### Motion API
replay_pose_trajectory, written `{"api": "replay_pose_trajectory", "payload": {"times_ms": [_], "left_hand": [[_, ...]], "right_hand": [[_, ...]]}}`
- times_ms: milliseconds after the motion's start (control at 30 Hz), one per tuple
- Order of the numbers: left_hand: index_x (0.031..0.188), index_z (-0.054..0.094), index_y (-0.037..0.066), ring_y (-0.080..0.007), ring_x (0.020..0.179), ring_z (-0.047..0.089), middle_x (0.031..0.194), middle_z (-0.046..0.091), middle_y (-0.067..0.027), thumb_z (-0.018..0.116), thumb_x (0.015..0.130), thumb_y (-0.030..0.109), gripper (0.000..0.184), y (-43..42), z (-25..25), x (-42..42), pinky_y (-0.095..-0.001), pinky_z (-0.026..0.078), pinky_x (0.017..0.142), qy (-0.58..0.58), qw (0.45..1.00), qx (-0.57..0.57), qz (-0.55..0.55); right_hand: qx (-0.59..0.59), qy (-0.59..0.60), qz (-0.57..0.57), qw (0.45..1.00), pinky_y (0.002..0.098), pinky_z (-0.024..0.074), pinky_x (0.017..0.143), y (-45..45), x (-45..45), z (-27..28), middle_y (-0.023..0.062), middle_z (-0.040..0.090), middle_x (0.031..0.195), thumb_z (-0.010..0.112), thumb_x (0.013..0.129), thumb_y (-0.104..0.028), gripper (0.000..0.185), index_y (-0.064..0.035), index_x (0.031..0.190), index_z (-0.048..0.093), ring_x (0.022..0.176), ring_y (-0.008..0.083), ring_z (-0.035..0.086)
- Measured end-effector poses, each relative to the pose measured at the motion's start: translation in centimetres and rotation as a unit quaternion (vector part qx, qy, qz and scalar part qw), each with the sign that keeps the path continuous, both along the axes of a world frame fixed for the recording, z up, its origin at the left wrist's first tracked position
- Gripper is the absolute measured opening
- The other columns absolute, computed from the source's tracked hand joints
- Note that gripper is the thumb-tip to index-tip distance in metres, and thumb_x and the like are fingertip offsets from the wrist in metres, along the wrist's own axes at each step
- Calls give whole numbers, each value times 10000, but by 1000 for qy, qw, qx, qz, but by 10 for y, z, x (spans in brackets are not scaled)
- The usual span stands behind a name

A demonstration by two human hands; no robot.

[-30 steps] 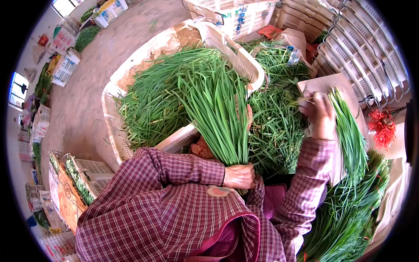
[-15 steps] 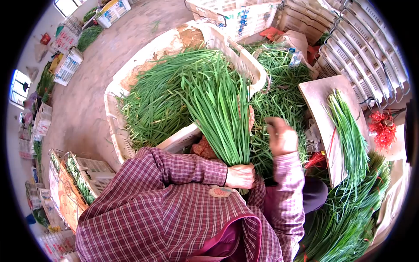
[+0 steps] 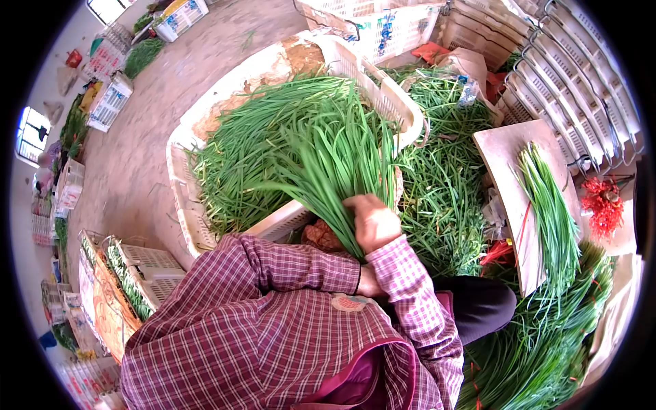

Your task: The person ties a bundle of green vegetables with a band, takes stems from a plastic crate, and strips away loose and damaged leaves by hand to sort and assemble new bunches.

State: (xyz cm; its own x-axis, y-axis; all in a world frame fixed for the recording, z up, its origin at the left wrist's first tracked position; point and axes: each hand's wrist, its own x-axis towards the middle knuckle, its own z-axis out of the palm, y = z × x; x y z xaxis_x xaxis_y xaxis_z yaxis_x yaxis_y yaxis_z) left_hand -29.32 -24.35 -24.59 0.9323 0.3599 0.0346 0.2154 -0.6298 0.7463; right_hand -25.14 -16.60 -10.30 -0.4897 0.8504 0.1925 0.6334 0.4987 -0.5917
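My left hand, mostly hidden behind my right forearm, is closed around the base of a bunch of garlic chives. The bunch points up and away from me, its leaves fanned over the near side of a white plastic crate. Higher on the same bunch, my right hand has its fingers curled against the leaves on the right side. Loose garlic chives fill the crate behind.
A board on the right carries a neat chive bundle. Red ties lie beyond it. Loose leaves are heaped right of the crate. Tied bundles lie at lower right. Stacked crates stand at the back right.
My right hand has moved left and inward from above the leaf heap onto the bunch. The bunch's leaves have shifted and spread to the left. My left hand stays at the base.
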Motion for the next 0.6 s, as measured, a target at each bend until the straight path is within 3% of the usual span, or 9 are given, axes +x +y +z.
{"api": "replay_pose_trajectory", "payload": {"times_ms": [33,100,233,333,433,467,500,533,600], "left_hand": [[1342,410,59,-210,1334,308,1437,349,-125,363,965,173,396,0,8,-2,-365,202,1145,5,1000,9,-5],[1318,436,69,-199,1331,309,1441,347,-95,383,934,158,398,8,49,-6,-354,202,1144,9,1000,-10,5],[1264,451,50,-185,1248,406,1333,471,-50,394,930,157,356,10,43,-8,-357,269,1106,-7,995,91,-33],[1182,507,40,-193,1208,441,1272,516,-67,430,892,140,316,4,40,-4,-348,313,1075,-114,990,84,29],[1071,567,37,-189,1186,461,1245,533,-76,473,837,113,264,4,41,-4,-341,350,1046,-219,966,-116,72],[1061,574,45,-190,1179,468,1247,535,-72,479,835,115,255,6,35,-5,-345,349,1046,-109,994,20,19],[1051,581,53,-191,1172,475,1249,537,-67,484,833,116,247,6,29,-5,-349,349,1047,3,987,155,-36],[1051,581,53,-191,1172,475,1249,537,-67,484,833,116,247,4,24,-4,-349,349,1047,2,987,153,-38],[1057,595,56,-206,1176,480,1242,548,-51,497,820,117,263,3,22,-4,-363,346,1053,-47,972,230,-6]], "right_hand": [[23,44,-35,998,344,522,514,3,7,1,143,652,791,493,811,-20,198,-45,948,634,622,263,640],[46,90,-147,984,373,532,596,11,22,-50,163,660,850,493,823,-22,170,-32,937,619,709,306,660],[3,121,-121,985,390,523,671,10,36,-37,167,656,843,517,832,-42,116,-13,914,593,754,343,651],[1,119,-140,983,385,523,675,12,33,-41,166,658,847,544,817,-39,110,-20,913,594,762,344,651],[-7,130,-144,981,378,520,681,11,33,-39,152,653,840,583,793,-48,113,-42,905,599,756,344,647],[-9,109,-144,983,378,518,669,9,35,-37,136,644,829,603,782,-59,115,-60,897,603,741,341,641],[-12,88,-145,985,377,515,658,6,37,-36,121,635,818,623,771,-70,120,-78,890,606,727,339,636],[-14,87,-148,985,377,515,658,4,40,-37,121,635,818,623,771,-70,120,-78,890,606,727,339,636],[-5,34,-130,991,411,512,660,-1,44,-37,129,593,843,598,753,-201,162,-123,894,606,751,337,615]]}}
